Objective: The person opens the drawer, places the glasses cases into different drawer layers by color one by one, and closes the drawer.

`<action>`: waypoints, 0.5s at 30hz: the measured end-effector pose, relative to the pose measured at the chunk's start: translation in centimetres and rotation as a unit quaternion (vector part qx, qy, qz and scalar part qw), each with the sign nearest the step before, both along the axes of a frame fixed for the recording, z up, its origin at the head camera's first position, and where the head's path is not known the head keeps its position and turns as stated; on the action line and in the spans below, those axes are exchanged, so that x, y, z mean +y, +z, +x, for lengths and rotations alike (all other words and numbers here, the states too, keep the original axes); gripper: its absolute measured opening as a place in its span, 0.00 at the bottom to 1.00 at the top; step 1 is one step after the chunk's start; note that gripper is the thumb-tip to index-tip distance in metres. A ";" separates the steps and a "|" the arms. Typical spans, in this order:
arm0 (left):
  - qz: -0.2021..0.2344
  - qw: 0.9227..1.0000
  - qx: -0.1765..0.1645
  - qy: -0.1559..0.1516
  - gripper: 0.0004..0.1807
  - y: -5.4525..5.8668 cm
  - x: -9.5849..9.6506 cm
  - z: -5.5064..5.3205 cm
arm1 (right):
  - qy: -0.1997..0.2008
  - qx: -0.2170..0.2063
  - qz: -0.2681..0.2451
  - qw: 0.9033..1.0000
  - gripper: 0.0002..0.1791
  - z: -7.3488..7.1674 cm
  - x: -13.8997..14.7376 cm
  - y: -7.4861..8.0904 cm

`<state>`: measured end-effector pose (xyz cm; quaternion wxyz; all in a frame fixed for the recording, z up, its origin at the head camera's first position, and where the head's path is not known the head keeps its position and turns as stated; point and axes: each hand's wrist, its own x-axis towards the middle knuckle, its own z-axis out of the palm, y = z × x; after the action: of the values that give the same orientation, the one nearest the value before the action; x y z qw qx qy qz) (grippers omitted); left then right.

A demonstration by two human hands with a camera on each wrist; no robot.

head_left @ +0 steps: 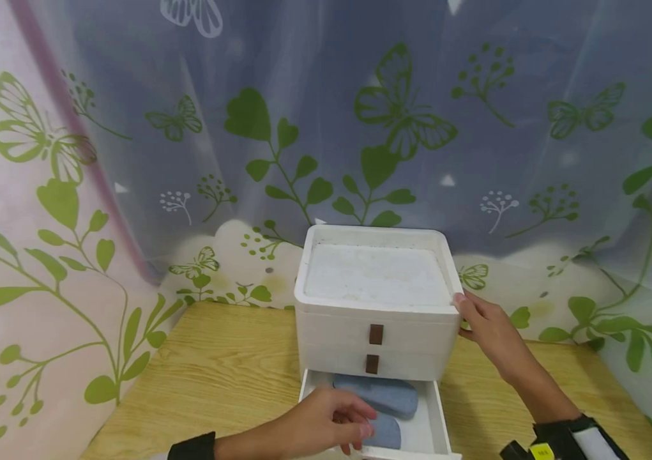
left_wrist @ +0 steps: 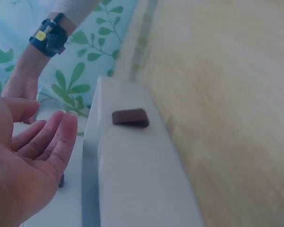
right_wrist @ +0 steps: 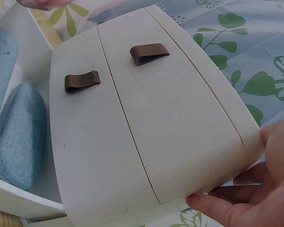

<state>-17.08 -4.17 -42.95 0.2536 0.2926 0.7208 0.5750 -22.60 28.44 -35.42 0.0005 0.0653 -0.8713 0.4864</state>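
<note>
A small white drawer cabinet (head_left: 377,332) stands with its bottom drawer (head_left: 437,415) pulled out. Two blue fabric cases, shaped like glasses cases, lie in that drawer; the rear case (head_left: 383,395) shows better than the front case (head_left: 386,431), which my left hand partly covers. Over the drawer hovers my left hand (head_left: 326,418), fingers loosely bent, with nothing held. The drawer front (left_wrist: 137,175) with its brown pull tab (left_wrist: 130,117) appears beside this hand in the left wrist view. My right hand (head_left: 489,332) holds the cabinet's right front edge, thumb near the top rim and fingers against the side.
Two upper drawers with brown pull tabs, the upper tab (head_left: 376,334) and the lower tab (head_left: 371,364), are closed. The cabinet's top is a shallow rimmed tray (head_left: 377,275). A wood-grain table (head_left: 228,358) lies beneath, and a leaf-and-butterfly printed curtain (head_left: 314,128) hangs behind.
</note>
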 end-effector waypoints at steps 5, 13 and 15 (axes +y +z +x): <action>-0.024 0.998 -0.051 0.028 0.14 -0.9 -0.7 1.0 | -0.002 0.001 -0.003 1.000 0.43 0.1 -0.2 0.0; -0.100 0.994 -0.014 0.031 0.09 -3.7 -1.5 1.2 | -0.003 0.005 0.001 1.000 0.43 0.2 -0.2 0.0; -0.091 0.995 -0.030 0.036 0.09 -5.9 -1.6 0.6 | -0.005 0.006 0.004 1.000 0.43 0.2 -0.2 0.1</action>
<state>-16.45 -5.79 -48.86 0.2796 0.2251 0.7722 0.5242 -22.37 28.28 -35.36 0.0081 0.0645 -0.8733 0.4828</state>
